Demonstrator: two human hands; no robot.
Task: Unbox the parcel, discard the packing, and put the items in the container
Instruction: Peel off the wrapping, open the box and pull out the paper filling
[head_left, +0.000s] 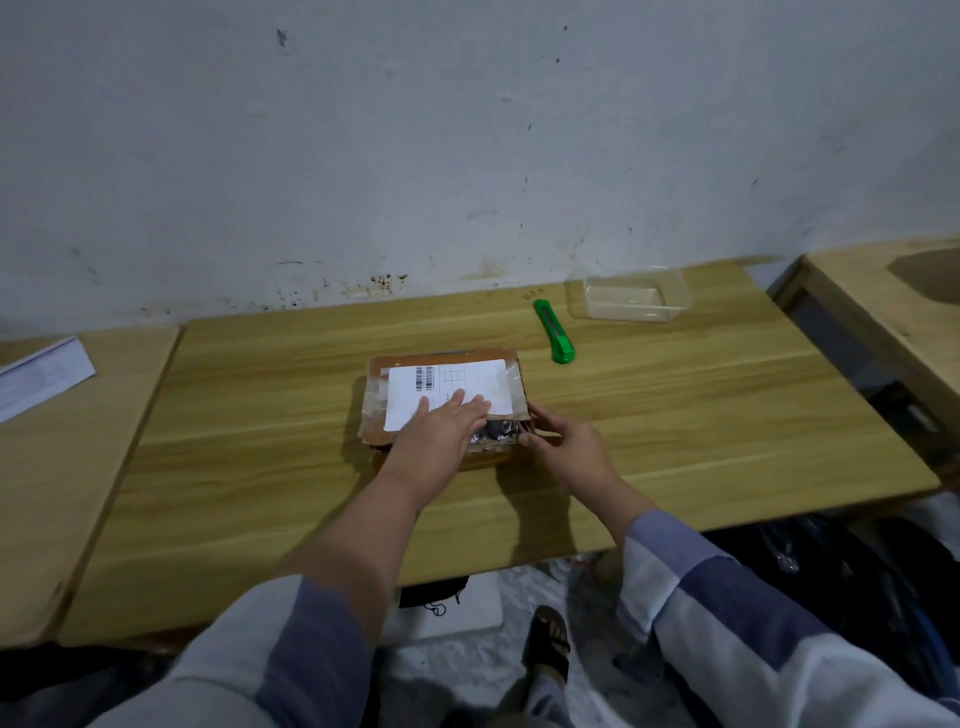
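- Brown cardboard parcel (447, 400) wrapped in clear tape sits mid-table (260, 415), long side running left to right, near end facing the person.
- Left hand (441, 431) lies flat and open on top of it, palm down, fingers spread over the near part of the white label (447, 389). It isn't gripping anything, just pinning the box down.
- Right hand (566, 447) is at the near right corner, fingers curled in against the edge. Looks like it's picking at the tape or a flap there, but I can't tell if it's actually got hold of anything.
- So the bit that matters is that near edge: there's a dark gap with something crinkly showing, right between the two hands, and the right hand is the closer one.
- Green box cutter (555, 332) lies untouched further back to the right, pointing roughly near to far. Right hand is nearer to it.
- Clear plastic container (631, 296) is at the far right, just past the cutter, nothing in it.
- Label has barcodes and a little grid, but the text is too small to read. No brand visible.
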